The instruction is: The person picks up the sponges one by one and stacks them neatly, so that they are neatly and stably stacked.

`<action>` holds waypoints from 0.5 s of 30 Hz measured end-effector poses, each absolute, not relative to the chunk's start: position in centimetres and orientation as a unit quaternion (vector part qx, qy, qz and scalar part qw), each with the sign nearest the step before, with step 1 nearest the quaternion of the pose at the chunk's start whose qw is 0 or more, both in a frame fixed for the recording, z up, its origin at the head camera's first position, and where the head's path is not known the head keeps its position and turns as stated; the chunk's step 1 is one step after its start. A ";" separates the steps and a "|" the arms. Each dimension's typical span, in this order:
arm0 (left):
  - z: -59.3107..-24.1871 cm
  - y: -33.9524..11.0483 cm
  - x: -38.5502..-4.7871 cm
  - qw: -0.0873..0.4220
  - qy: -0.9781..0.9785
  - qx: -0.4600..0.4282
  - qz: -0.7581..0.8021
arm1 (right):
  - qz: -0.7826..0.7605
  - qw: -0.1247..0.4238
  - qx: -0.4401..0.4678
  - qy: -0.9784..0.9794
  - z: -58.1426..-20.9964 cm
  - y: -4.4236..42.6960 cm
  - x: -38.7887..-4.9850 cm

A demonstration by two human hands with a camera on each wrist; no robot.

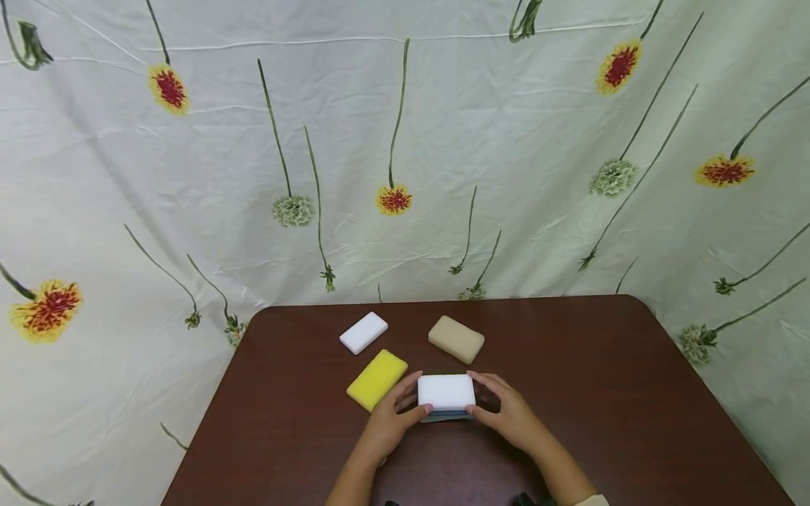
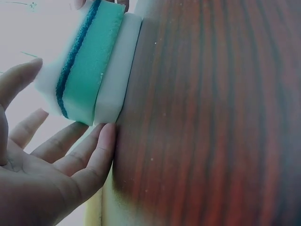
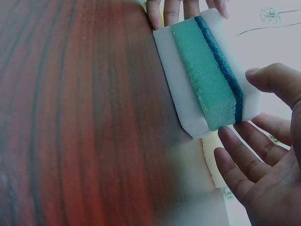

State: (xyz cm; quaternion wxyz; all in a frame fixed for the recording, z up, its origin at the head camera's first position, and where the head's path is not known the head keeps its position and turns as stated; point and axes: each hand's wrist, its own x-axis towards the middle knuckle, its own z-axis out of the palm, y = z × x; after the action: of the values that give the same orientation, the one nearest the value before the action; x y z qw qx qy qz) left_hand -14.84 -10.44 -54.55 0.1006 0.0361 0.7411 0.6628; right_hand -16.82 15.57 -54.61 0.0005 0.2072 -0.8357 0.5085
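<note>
A person holds the two ends of a three-layer stack on the near middle part of a dark reddish-brown table (image 1: pixel 285 436). On top lies an upper white sponge (image 1: pixel 446 391); beneath it is a green scrub sponge (image 2: pixel 91 66) with its dark blue scouring layer facing up, and at the bottom, on the tabletop, a lower white sponge (image 2: pixel 120 68).

The left hand (image 1: pixel 394 413) is at the stack's left end, its thumb at the near corner of the upper white sponge and its forefinger at the far one. The right hand (image 1: pixel 508 414) grips the right end in the same manner. On each hand the fingers are spread apart, with the lower ones reaching down beside the other layers; how firmly they press cannot be told.

A yellow sponge (image 1: pixel 377 380) lies aslant just left of the stack, partly behind the left hand. Farther off, a smaller-looking white block (image 1: pixel 363 333) sits to the left and a beige sponge (image 1: pixel 456 339) to the right. Behind the table hangs a pale cloth (image 1: pixel 354 140) printed with long-stemmed flowers.
</note>
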 end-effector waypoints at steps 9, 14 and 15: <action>-54.3 -10.5 -14.7 0.103 0.745 0.029 0.659 | 0.506 -0.008 0.200 -0.839 -54.5 15.5 -16.9; -54.3 -10.5 -14.8 0.102 0.749 0.020 0.654 | 0.513 -0.011 0.199 -0.835 -54.5 15.5 -16.8; -54.3 -10.5 -14.8 0.102 0.750 0.018 0.653 | 0.515 -0.012 0.198 -0.834 -54.5 15.5 -16.8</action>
State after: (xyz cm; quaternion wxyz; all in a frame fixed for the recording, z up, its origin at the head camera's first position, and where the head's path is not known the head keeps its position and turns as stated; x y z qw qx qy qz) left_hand -14.76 -10.45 -54.27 0.1018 0.0177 0.7502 0.6531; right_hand -16.78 15.47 -54.50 -0.0118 0.1976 -0.8339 0.5152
